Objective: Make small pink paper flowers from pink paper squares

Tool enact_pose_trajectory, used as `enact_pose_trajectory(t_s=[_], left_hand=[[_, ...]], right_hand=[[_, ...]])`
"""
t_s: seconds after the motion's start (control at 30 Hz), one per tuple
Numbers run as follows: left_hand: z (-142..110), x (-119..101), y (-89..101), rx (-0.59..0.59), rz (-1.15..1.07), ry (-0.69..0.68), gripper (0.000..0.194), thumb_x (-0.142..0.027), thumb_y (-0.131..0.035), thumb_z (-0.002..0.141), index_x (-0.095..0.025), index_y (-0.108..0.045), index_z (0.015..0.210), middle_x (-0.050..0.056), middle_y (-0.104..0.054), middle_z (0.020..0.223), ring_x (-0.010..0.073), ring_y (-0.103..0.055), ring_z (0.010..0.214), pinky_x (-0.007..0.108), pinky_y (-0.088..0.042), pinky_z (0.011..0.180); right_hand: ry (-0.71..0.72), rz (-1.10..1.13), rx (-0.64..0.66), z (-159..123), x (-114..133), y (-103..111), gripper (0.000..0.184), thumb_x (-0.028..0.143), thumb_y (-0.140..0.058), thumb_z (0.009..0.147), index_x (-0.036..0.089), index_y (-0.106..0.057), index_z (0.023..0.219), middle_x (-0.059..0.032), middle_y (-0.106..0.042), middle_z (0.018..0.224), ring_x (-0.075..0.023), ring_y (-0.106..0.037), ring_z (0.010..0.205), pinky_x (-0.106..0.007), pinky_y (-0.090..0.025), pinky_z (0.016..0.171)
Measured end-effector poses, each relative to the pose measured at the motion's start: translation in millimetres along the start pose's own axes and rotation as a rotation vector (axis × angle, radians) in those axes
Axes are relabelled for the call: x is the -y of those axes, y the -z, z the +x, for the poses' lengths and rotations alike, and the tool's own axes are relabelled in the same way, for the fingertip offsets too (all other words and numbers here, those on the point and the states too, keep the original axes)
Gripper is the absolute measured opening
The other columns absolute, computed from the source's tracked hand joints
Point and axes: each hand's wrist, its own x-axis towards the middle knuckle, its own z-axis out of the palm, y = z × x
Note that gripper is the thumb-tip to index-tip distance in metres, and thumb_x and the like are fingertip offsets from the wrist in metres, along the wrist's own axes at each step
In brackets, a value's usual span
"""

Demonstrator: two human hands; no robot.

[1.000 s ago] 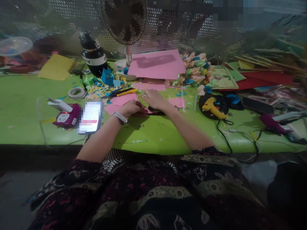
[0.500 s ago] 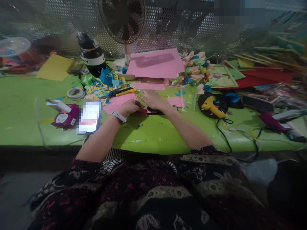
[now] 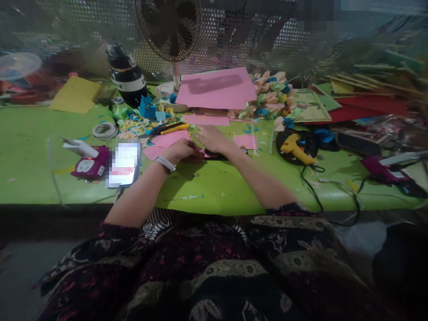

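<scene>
My left hand [image 3: 184, 150], with a white band at its wrist, has its fingertips pinched together at a small pink paper piece [image 3: 207, 155]. That piece reaches toward a dark, flat, long object [image 3: 220, 157] lying under my right hand [image 3: 212, 139]. My right hand is stretched out with the fingers pointing left and away; its heel covers most of the dark object, whose kind I cannot make out. Cut pink sheets [image 3: 171, 139] lie beyond my left hand. A yellow-and-black utility knife [image 3: 174, 128] rests just past them.
A lit phone [image 3: 123, 164] and a purple power socket [image 3: 90, 165] are on the left. A tape roll [image 3: 104, 130] sits behind them. At the right lies a yellow glue gun [image 3: 297, 149] with its cord. Behind stand a black bottle [image 3: 129, 80], a fan [image 3: 169, 26] and pink sheets [image 3: 217, 89].
</scene>
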Motion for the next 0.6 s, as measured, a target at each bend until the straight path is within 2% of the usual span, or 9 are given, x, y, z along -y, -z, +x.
enact_pose_trajectory(t_s=[0.6], left_hand=[[-6.3, -2.0, -3.6, -0.034, -0.019, 0.012, 0.032, -0.004, -0.089, 0.059, -0.015, -0.061, 0.068, 0.006, -0.071, 0.071, 0.0179, -0.071, 0.075, 0.039, -0.058, 0.083]], right_hand=[[-0.026, 0.03, -0.006, -2.9, 4.7, 3.4, 0.03, 0.032, -0.039, 0.104, 0.015, -0.061, 0.112, -0.0163, -0.07, 0.119, -0.0268, -0.059, 0.112, -0.039, -0.042, 0.098]])
